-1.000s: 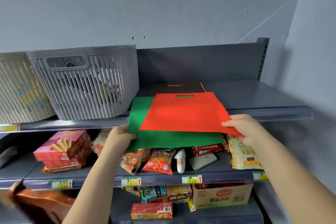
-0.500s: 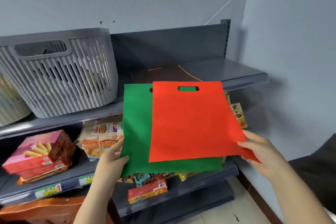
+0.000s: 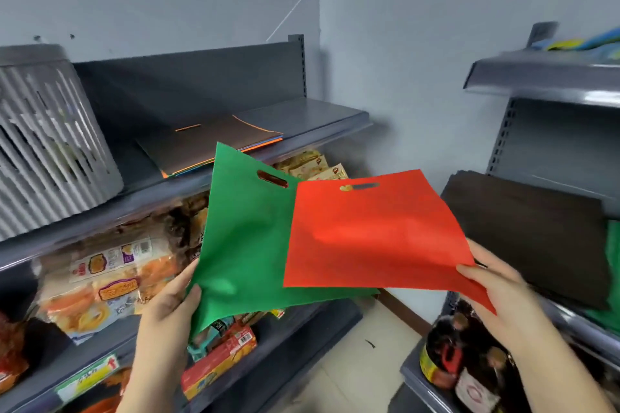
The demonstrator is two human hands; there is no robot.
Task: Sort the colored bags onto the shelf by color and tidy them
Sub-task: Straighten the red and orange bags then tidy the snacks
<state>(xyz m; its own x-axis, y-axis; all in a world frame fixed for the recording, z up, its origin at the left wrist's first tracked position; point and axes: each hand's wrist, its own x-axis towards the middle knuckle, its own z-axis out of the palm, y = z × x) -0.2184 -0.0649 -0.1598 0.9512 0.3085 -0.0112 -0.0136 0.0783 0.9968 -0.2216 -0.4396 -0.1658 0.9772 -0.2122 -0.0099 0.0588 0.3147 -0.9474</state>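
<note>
Green bag pinched at its lower left corner by our left hand; red bag pinched at its lower right corner by our right hand. Both hang in mid-air between the two shelf units, red overlapping green. We judge sorting partly done: a dark stack lies on the left shelf, a brown stack and something green on the right. Open aisle ahead; shelf lips close on either side.
</note>
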